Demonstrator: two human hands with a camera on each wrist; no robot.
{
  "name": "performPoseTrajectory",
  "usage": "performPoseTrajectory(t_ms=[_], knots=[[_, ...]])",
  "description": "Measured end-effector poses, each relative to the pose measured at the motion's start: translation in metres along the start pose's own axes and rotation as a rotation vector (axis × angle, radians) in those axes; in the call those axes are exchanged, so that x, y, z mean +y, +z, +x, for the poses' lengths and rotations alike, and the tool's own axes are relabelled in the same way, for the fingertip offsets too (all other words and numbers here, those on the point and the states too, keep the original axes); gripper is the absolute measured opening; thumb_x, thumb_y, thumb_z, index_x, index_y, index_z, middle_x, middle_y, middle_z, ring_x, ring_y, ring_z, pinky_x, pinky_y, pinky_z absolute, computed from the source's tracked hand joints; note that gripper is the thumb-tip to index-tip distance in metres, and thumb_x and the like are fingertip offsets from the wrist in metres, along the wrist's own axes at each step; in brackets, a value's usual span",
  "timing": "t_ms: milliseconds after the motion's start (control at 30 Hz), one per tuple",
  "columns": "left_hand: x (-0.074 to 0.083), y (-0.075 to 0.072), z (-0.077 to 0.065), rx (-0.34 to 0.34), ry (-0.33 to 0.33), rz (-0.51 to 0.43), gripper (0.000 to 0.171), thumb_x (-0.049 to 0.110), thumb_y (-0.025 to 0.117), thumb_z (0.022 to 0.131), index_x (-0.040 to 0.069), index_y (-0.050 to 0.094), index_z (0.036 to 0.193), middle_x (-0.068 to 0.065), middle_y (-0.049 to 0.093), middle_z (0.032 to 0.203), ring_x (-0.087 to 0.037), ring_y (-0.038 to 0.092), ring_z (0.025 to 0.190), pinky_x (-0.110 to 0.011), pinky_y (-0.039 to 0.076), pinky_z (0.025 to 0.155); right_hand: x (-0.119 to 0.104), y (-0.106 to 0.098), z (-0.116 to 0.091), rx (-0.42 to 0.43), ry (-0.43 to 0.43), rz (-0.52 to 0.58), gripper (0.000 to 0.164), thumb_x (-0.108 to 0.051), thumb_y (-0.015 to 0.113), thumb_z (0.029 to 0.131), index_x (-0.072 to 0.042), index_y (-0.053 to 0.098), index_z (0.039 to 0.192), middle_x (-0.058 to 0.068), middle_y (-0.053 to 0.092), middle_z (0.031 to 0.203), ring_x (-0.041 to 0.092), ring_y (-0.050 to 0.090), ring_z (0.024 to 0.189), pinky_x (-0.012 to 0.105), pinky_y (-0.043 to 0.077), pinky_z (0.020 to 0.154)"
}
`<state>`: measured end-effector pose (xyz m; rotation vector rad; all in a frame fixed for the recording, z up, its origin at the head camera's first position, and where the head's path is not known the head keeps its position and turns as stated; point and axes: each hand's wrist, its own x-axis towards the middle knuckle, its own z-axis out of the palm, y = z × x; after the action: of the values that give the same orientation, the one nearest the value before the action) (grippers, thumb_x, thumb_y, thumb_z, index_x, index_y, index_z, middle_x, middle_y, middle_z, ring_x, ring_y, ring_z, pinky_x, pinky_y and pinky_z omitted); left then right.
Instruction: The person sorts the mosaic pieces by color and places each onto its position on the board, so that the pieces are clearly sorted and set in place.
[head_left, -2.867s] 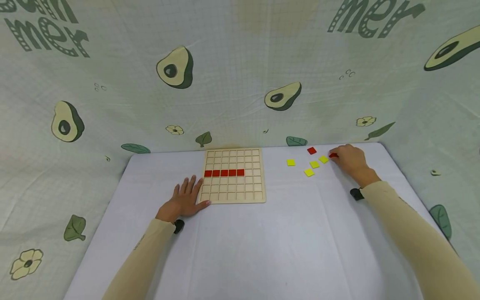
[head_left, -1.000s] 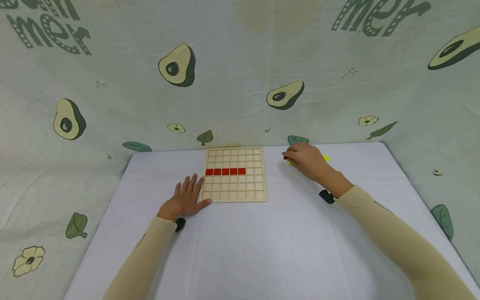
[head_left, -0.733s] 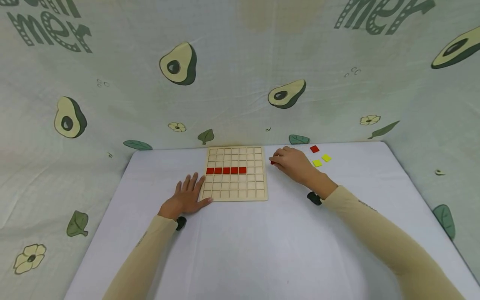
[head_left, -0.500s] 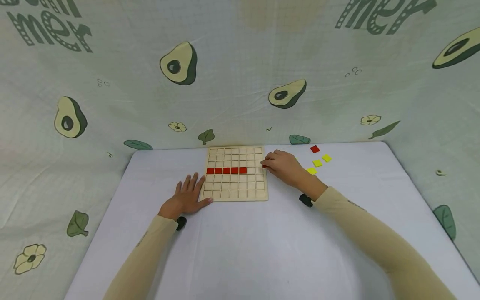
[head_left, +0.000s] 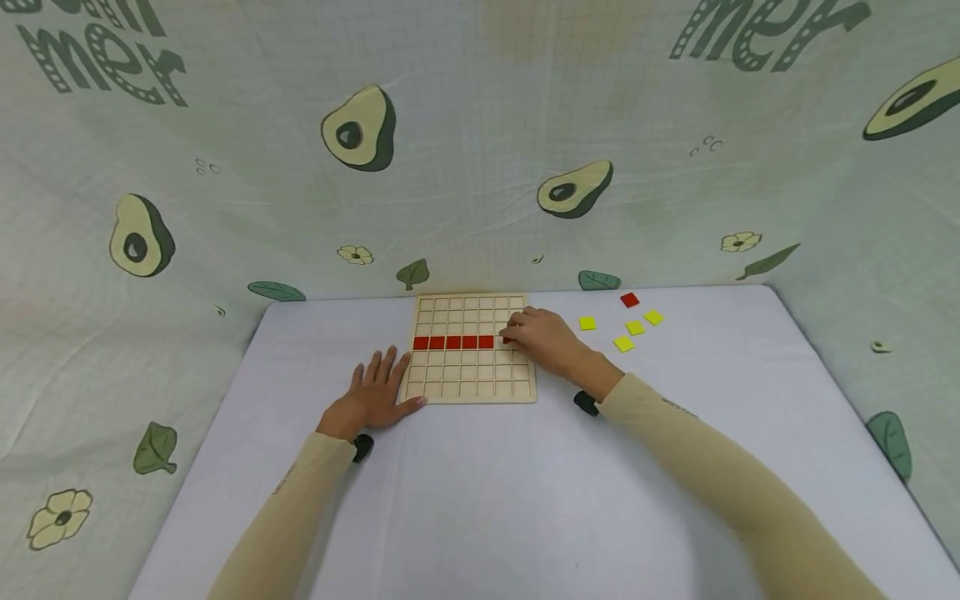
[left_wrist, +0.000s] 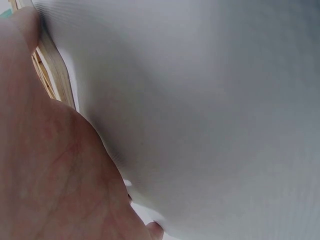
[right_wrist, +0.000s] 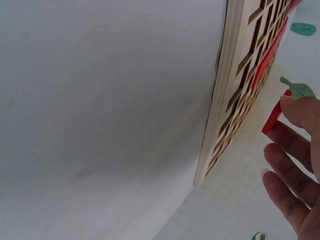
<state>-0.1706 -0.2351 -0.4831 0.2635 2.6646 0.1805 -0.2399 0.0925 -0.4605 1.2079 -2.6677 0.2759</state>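
A light wooden board with a square grid of cells [head_left: 468, 390] lies at the back middle of the table. Several red tiles [head_left: 453, 342] sit side by side in one row, starting at the board's left edge. My right hand [head_left: 545, 337] pinches another red tile [right_wrist: 275, 114] between thumb and forefinger, over the right part of that same row. In the right wrist view this tile is tilted and apart from the board. My left hand [head_left: 370, 400] lies flat with fingers spread at the board's left edge, the thumb touching its lower left corner.
Right of the board lie several yellow tiles [head_left: 635, 327] and one loose red tile [head_left: 630, 299]. A white cloth [head_left: 480, 500] covers the table. Behind it hangs a patterned curtain [head_left: 465, 192] with printed avocados and leaves.
My right hand has picked up a red tile at the far right and carried it left, past the yellow tiles, to above the board. The left hand has stayed in place.
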Motion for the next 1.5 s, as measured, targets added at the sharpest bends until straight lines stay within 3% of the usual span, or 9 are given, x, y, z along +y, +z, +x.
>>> performPoseTrajectory(t_ms=[800, 1500], knots=[[0.003, -0.002, -0.001, -0.011, -0.007, 0.024, 0.093, 0.058, 0.05, 0.106, 0.003, 0.008, 0.169, -0.028, -0.001, 0.175, -0.051, 0.0, 0.161, -0.067, 0.004, 0.127, -0.001, 0.021, 0.015, -0.108, 0.057, -0.032, 0.018, -0.015, 0.079, 0.098, -0.011, 0.081, 0.115, 0.004, 0.076, 0.108, 0.024, 0.067, 0.101, 0.037, 0.058, 0.092], [-0.002, 0.002, 0.003, 0.0, -0.006, 0.022, 0.095, 0.059, 0.051, 0.105, 0.003, 0.008, 0.169, -0.028, -0.002, 0.175, -0.051, -0.001, 0.161, -0.069, 0.003, 0.126, 0.003, 0.022, 0.02, -0.11, 0.141, 0.106, 0.021, -0.012, 0.081, 0.095, -0.009, 0.082, 0.116, 0.004, 0.08, 0.113, 0.024, 0.068, 0.101, 0.038, 0.057, 0.09]])
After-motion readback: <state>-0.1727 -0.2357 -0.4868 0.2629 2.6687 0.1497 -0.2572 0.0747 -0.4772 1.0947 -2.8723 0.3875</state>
